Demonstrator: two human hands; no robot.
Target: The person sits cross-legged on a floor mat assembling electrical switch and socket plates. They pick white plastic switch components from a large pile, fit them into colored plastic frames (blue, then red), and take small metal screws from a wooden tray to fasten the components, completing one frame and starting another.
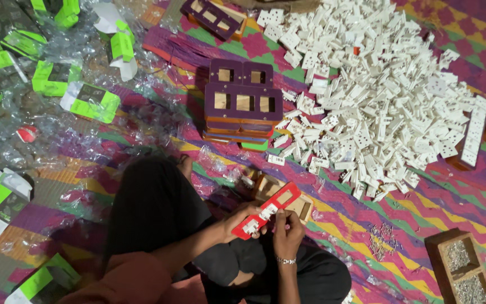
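I sit cross-legged on a patterned mat. My left hand (238, 220) grips the near end of a long red plastic frame (268, 209) with rectangular openings. My right hand (288, 229), with a bracelet on its wrist, pinches a small white switch piece (266, 213) against the frame's middle. Another white piece (250, 227) sits in the frame near my left thumb. A wooden jig (302, 207) lies on the mat just beyond the frame.
A big heap of white switch pieces (378, 95) covers the mat ahead and right. A stack of purple frames (242, 104) stands ahead. Clear wrappers and green-and-white cartons (92, 101) litter the left. A wooden box of small metal parts (461, 266) sits at the right.
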